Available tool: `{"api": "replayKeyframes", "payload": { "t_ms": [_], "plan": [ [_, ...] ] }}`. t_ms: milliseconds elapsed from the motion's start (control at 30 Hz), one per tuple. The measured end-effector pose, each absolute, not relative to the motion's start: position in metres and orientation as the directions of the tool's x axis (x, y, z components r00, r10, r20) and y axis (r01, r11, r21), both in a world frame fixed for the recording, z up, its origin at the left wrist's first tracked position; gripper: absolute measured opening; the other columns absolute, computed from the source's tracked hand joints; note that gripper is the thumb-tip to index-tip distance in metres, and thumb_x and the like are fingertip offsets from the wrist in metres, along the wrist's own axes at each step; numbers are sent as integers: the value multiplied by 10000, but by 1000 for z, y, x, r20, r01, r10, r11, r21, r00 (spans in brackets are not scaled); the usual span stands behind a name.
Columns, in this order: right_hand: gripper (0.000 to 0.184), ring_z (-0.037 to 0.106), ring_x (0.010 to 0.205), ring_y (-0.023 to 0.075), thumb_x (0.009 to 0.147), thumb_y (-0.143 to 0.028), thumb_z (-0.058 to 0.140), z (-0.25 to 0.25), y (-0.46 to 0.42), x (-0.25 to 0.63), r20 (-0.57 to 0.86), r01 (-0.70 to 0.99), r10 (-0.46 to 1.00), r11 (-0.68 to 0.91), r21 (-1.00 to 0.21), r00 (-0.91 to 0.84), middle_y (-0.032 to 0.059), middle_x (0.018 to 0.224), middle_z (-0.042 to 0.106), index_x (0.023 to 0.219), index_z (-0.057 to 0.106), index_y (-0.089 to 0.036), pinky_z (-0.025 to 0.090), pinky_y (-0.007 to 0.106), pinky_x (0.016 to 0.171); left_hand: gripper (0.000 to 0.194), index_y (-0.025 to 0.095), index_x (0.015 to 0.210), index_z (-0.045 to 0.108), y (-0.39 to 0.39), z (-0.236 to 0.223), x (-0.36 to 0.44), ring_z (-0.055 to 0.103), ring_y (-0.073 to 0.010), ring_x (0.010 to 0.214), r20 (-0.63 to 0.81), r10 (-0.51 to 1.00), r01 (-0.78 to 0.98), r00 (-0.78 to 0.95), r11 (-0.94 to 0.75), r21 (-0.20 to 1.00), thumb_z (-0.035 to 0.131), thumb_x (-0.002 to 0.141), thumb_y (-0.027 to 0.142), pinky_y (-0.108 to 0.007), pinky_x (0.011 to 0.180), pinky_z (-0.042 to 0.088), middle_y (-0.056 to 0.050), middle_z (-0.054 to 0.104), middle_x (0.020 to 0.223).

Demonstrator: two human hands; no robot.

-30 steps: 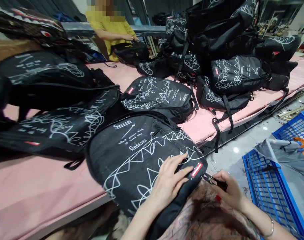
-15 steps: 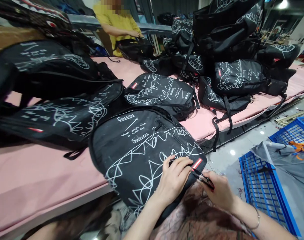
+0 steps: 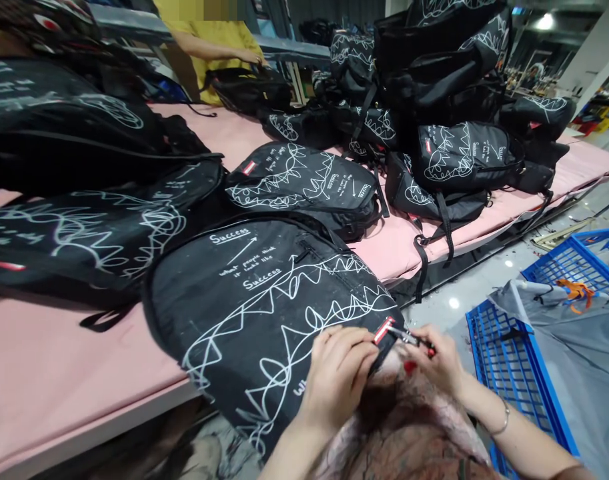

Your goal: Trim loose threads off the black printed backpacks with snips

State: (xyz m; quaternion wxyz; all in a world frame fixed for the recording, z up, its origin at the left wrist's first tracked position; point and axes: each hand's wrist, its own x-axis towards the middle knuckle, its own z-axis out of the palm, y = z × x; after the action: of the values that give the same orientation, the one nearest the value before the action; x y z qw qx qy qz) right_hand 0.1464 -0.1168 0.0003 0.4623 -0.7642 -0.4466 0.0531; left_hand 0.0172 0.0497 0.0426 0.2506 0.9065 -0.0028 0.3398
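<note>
A black backpack (image 3: 224,267) with white scribbled lines and "Success" lettering lies half on the pink table edge and half over my lap. My left hand (image 3: 337,370) grips its near side, fingers curled over the fabric beside a small red-and-white label (image 3: 384,331). In my right hand (image 3: 437,360) is a pair of thread snips (image 3: 407,337), dark with a bit of red. Their tips meet the label's right end. Whether the blades are parted is too small to tell.
More black backpacks (image 3: 304,180) lie along the pink table (image 3: 134,360), with a tall pile (image 3: 434,73) at the back. A person in a yellow top (image 3: 204,47) handles a black bag (image 3: 249,90) across the table. Blue plastic crates (image 3: 509,373) stand on the floor at right.
The snips' tips have risen to the label's right end, and the red on the handles now shows. My left hand has shifted slightly, pulling up the bag's edge. The whole view has swung right.
</note>
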Motion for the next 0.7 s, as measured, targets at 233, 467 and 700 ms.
{"api": "replayKeyframes", "payload": {
  "t_ms": [233,467,700],
  "plan": [
    [148,541,891,166,819,-222,569,-10,-117,229,360,648,815,-25,-761,454,69,926,590,955,604,-173,443,313,776,370,250,1181,501,-5,37,-3,516,-192,1087,349,5,-250,937,-688,681,438,825,173,-302,872,456,-77,496,1261],
    [123,540,891,167,837,-237,554,-7,-95,248,439,740,877,161,-653,196,73,905,598,932,591,-169,444,335,780,271,245,1030,610,-19,27,-4,580,-140,949,65,107,-11,992,-441,898,412,859,176,-249,846,464,-23,635,1017],
    [96,548,818,153,846,-241,543,-1,-82,251,423,761,902,215,-612,85,62,841,610,862,600,-165,440,314,732,245,232,960,638,-21,22,-2,576,-140,926,-35,139,81,990,-348,934,421,860,178,-248,818,445,-23,642,980]
  ]
}}
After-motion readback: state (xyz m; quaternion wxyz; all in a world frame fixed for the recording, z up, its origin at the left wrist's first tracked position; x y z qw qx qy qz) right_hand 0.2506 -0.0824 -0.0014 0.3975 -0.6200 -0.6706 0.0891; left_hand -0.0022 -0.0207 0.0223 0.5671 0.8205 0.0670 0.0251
